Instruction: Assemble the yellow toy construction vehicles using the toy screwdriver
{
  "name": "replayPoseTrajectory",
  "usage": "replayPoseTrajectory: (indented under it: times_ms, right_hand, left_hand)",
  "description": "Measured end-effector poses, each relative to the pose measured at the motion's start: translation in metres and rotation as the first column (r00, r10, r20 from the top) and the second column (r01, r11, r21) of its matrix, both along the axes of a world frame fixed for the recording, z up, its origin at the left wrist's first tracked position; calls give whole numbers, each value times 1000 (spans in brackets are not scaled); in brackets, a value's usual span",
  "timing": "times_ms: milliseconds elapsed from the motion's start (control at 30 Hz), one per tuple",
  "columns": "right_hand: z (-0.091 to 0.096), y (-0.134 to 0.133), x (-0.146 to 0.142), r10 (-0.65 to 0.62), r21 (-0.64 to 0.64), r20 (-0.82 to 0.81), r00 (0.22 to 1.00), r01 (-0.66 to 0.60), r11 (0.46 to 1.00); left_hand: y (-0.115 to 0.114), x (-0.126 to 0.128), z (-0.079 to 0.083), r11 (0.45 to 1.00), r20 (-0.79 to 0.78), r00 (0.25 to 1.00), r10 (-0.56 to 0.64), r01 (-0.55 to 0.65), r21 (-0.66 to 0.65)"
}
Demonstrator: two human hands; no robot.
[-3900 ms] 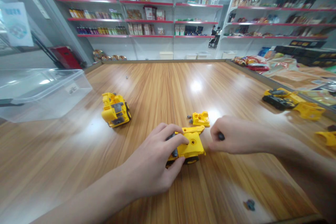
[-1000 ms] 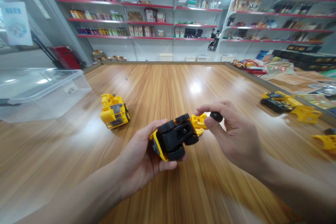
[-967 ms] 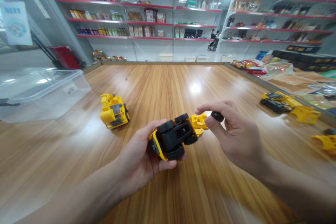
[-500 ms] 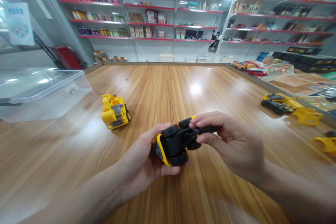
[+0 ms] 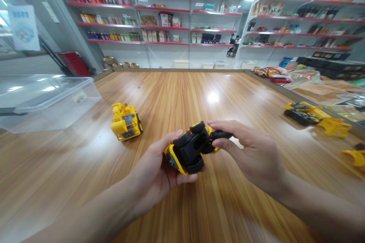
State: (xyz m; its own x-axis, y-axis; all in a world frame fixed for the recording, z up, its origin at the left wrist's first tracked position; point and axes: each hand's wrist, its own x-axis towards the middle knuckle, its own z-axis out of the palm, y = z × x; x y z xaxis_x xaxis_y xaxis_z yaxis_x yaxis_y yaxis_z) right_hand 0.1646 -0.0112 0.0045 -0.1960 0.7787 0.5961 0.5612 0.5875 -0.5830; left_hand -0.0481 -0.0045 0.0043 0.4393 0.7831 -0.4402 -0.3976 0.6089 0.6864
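My left hand (image 5: pixel 159 163) is wrapped round a yellow and black toy truck (image 5: pixel 191 150), held tilted above the table with its black underside and wheels facing up. My right hand (image 5: pixel 251 148) pinches a short black screwdriver (image 5: pixel 221 134) between thumb and fingers, its narrow end pointing left at the truck. Whether the tip touches the truck I cannot tell. To the left on the table stands another yellow toy truck (image 5: pixel 127 121) with black wheels.
A clear plastic box (image 5: pixel 62 102) sits at the table's left. On the right lie a yellow toy vehicle with black tracks (image 5: pixel 302 112), a yellow toy part (image 5: pixel 335 126) and another yellow piece (image 5: pixel 355 156). Snack packets (image 5: pixel 273 73) lie beyond the right edge. Stocked shelves stand behind.
The toy truck has turned and shifted slightly up in my left hand. My right hand has moved a little left with the screwdriver, which now points more level.
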Motion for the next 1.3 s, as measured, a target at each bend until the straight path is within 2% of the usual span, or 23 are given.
replayPoseTrajectory:
  times_ms: [67, 167, 300, 500, 600, 700, 800, 900, 1000, 1133, 1300]
  right_hand:
    - [0, 1, 0, -20, -22, 41, 999, 21, 1000]
    - [-2, 1, -1, -56, -148, 54, 997, 63, 987]
    - [-7, 2, -2, -45, -316, -55, 997, 25, 948]
    - [-11, 2, -2, 27, -320, -220, 975, -99, 942]
    - [-11, 4, -2, -36, -424, -289, 957, -95, 901]
    - [-12, 5, -1, -54, -485, -250, 967, -77, 871]
    - [-15, 6, -1, -21, -440, -126, 992, -37, 897]
    - [-17, 5, -1, -23, -391, -90, 996, -14, 920]
    - [-14, 6, 1, -47, -378, -53, 997, 24, 926]
    - [-8, 11, 3, -43, -338, 46, 998, 56, 940]
    - [-11, 13, 6, -47, -259, -4, 999, 44, 965]
  left_hand:
    - [-1, 1, 0, 996, -24, 999, 38, -36, 85]
    - [-4, 4, 2, 967, -78, 991, 110, -89, 239]
    - [-6, 8, 4, 910, -124, 973, 194, -131, 392]
    - [-10, 7, -1, 831, -282, 920, 273, -78, 550]
    - [-10, 9, 0, 823, -237, 916, 323, -148, 548]
    - [-8, 11, 0, 838, -186, 923, 336, -202, 507]
    - [-7, 12, 0, 874, -182, 940, 287, -180, 451]
    - [-6, 10, 0, 909, -186, 959, 216, -127, 398]
    - [-6, 9, 2, 920, -156, 972, 175, -105, 376]
    - [-5, 9, 3, 924, -121, 976, 183, -129, 360]
    - [-4, 9, 1, 938, -125, 977, 170, -121, 325]
